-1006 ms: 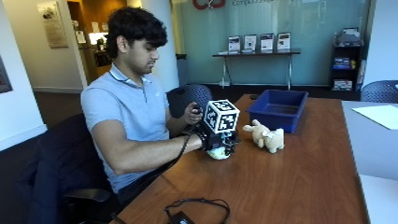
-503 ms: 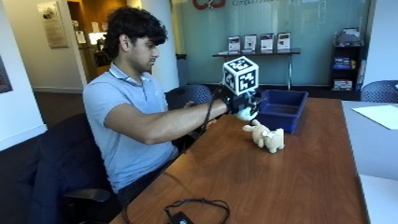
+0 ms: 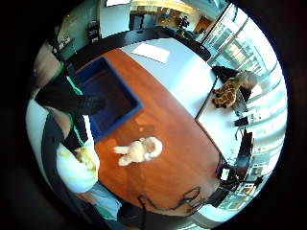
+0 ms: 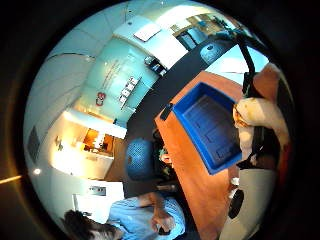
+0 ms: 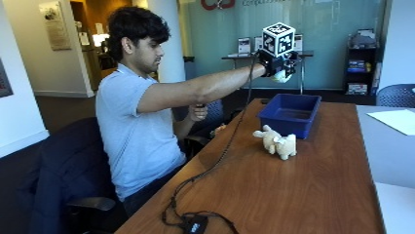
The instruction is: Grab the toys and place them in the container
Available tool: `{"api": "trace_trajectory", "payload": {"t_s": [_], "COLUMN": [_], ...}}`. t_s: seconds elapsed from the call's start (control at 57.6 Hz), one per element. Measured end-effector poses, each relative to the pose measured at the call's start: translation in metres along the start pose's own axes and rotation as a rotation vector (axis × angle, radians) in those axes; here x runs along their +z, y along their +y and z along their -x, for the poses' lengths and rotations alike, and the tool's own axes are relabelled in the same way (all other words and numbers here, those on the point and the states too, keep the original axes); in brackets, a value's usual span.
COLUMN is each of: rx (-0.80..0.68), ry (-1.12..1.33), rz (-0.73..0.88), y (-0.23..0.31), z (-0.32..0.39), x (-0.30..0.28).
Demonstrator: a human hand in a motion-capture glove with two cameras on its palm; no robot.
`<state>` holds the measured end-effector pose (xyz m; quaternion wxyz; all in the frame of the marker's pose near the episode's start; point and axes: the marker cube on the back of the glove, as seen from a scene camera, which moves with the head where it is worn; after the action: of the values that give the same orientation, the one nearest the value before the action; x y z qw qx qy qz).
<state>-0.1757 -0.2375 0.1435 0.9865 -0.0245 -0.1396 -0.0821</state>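
Note:
In the outside view my gloved right hand (image 5: 277, 64) is raised high above the blue container (image 5: 290, 115), arm stretched out. Its fingers curl round a small white and yellow toy (image 5: 283, 76). The same toy (image 3: 76, 165) fills the edge of the little finger side palm view, and the toy (image 4: 257, 116) shows beside the container (image 4: 207, 125) in the thumb side palm view. A beige plush animal (image 5: 277, 141) lies on the wooden table just in front of the container; the plush (image 3: 139, 151) sits next to the container's (image 3: 125, 120) corner. The container looks empty inside.
A black cable and small box (image 5: 193, 223) lie near the table's front edge. A white sheet of paper (image 5: 395, 120) rests on the grey table at right. A giraffe toy (image 3: 225, 94) stands on that far table. The bare left hand (image 5: 198, 111) stays near the chest.
My right hand has lifted the white toy off the table beside the plush and carried it up and forward to above the blue container. The plush has not moved.

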Motion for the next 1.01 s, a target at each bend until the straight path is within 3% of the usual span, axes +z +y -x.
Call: {"api": "trace_trajectory", "payload": {"t_s": [0.156,0.33,0.607,1.006], "rx": [0.08,0.047,0.159,0.284], "ry": [-0.05,0.07,0.238,0.156], "rz": [0.192,0.119,0.252,0.602], "y": [-0.012,0.005,0.062,0.154], "z": [0.008,-0.011,-0.082,-0.154], "x": [0.024,0.016,0.014,0.126]}}
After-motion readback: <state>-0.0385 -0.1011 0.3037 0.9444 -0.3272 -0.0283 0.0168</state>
